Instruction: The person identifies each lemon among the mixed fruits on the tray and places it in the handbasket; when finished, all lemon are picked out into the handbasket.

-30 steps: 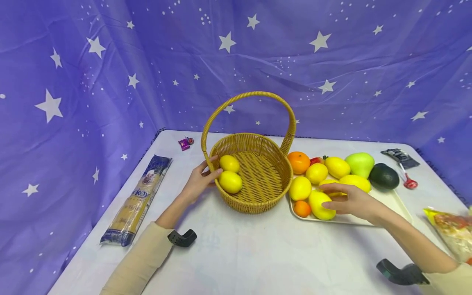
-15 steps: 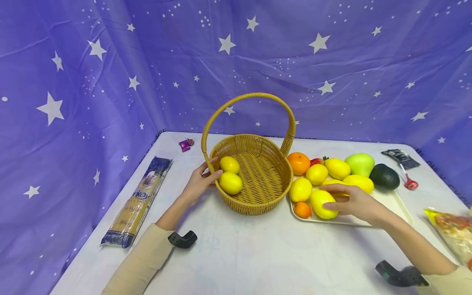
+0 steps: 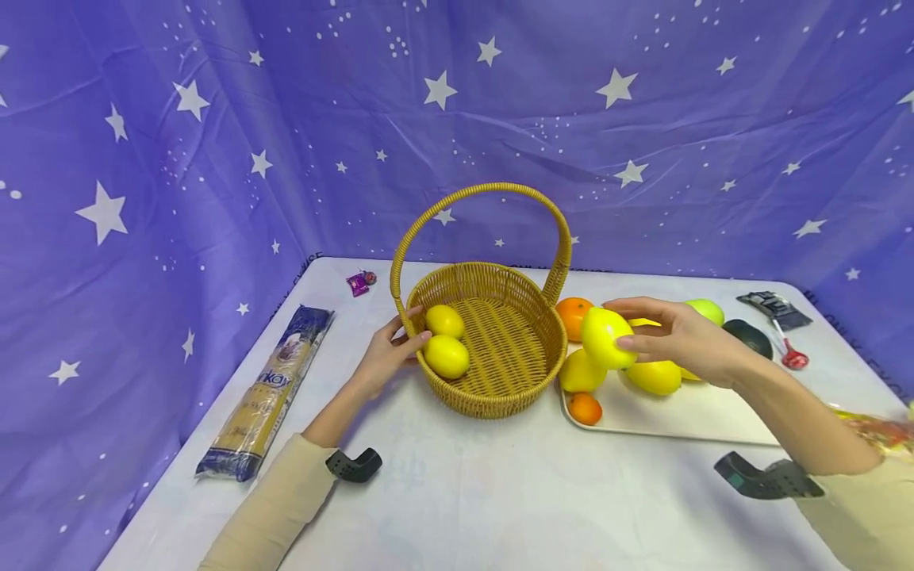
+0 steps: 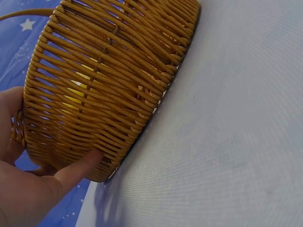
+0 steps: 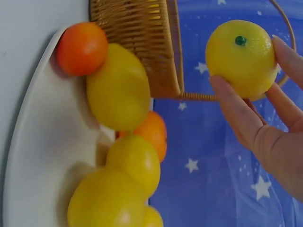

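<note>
My right hand (image 3: 681, 341) pinches a yellow lemon (image 3: 605, 337) between thumb and fingers, raised over the left end of the white tray (image 3: 703, 412). In the right wrist view that lemon (image 5: 241, 59) shows a green stem spot. My left hand (image 3: 389, 357) grips the left rim of the wicker basket (image 3: 510, 388), near the foot of its tall handle; in the left wrist view one finger (image 4: 78, 170) lies along the woven outer wall. Two lemons (image 3: 446, 357) rest inside the basket on its left side.
On the tray lie a small orange (image 3: 585, 408), a larger orange (image 3: 574, 317), several lemons (image 3: 655, 378), a green pear (image 3: 707, 309) and a dark avocado (image 3: 748, 337). A noodle packet (image 3: 267, 392) lies left, candies (image 3: 360, 282) behind, a red lollipop (image 3: 794, 358) right.
My right hand has lifted the lemon from the tray's front edge, upward and slightly left toward the basket. My left hand has stayed on the basket rim.
</note>
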Demonstrator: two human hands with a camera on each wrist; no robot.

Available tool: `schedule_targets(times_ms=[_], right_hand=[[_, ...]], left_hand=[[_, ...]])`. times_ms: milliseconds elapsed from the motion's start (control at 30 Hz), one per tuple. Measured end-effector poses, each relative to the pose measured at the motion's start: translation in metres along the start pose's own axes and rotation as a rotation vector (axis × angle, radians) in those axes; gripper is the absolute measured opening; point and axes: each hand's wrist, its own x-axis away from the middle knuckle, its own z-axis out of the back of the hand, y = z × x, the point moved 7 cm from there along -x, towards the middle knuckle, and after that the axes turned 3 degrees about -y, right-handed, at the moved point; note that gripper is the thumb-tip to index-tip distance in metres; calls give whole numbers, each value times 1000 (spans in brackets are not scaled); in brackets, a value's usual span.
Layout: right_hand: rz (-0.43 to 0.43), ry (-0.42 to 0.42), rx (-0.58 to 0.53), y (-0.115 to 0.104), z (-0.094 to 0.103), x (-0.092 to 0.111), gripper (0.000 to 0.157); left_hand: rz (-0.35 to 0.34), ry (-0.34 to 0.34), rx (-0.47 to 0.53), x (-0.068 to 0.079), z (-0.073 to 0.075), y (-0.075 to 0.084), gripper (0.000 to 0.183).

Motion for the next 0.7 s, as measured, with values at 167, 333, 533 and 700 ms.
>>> schedule_targets(times_ms=[167,333,533,700], right_hand=[[26,-50,-69,-10,-21,-27,55],[13,-134,-83,-13,-49,-56,58],[19,-229,-77,-14,-82,-82,57],[15,-296,-80,-9,-107,-96,54]], left_hand=[[-6,0,-1,0,-1,1,59],[-3,2,-3,-1,0,-2,59],[6,2,0,-1,1,-3,59],[7,8,-9,-1,1,-2,59]])
